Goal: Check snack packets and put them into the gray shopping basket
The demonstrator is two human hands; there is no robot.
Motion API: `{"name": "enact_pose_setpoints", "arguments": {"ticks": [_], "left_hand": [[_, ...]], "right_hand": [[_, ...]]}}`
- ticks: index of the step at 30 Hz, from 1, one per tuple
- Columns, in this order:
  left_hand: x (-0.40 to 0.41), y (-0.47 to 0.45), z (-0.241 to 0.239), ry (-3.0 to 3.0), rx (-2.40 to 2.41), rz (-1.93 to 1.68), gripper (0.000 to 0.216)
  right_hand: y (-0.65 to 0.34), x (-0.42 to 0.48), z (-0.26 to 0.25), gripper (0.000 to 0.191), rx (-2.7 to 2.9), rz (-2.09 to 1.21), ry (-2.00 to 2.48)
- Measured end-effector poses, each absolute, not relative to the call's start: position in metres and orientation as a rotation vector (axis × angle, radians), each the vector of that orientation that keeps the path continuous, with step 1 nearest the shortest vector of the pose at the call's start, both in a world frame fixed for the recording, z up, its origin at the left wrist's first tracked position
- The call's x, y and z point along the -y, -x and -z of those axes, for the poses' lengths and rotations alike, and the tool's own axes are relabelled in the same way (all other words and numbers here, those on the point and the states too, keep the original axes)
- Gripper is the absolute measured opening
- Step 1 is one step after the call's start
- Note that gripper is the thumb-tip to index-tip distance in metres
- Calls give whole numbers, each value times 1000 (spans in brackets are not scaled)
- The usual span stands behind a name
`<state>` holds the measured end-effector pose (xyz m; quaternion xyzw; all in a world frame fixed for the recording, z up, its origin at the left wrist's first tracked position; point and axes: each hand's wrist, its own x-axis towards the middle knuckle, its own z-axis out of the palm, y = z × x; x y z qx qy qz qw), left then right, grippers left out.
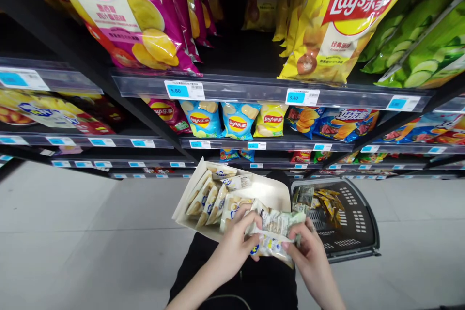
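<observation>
Both of my hands are closed on small snack packets [274, 220] over the front right part of an open white box [269, 187]. My left hand [238, 237] grips their left ends, while my right hand [307, 244] pinches the right ends. At least two packets show there, one pale green with small print and one whitish with a blue logo. Inside the box, several cream-coloured packets [209, 203] stand in a slanted row at the left. The box rests on or just above my dark-trousered lap.
A dark shopping basket [358, 213] holding several yellow-brown packets stands on the grey floor at the right. Ahead are black shelves with price tags [184, 90], magenta chip bags [145, 19], yellow chip bags [345, 19] and green ones [425, 53].
</observation>
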<state>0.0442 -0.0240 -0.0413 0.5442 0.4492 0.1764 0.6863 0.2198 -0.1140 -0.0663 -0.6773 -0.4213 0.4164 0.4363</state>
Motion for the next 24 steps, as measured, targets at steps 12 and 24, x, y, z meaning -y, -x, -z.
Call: {"name": "enact_pose_setpoints", "arguments": {"ticks": [12, 24], "left_hand": [[8, -19, 48, -1837, -1192, -188, 9], [-1, -16, 37, -1495, -1025, -414, 17]], "right_hand": [[-229, 115, 75, 30, 931, -972, 1692], [-210, 108, 69, 33, 865, -1120, 1314]]}}
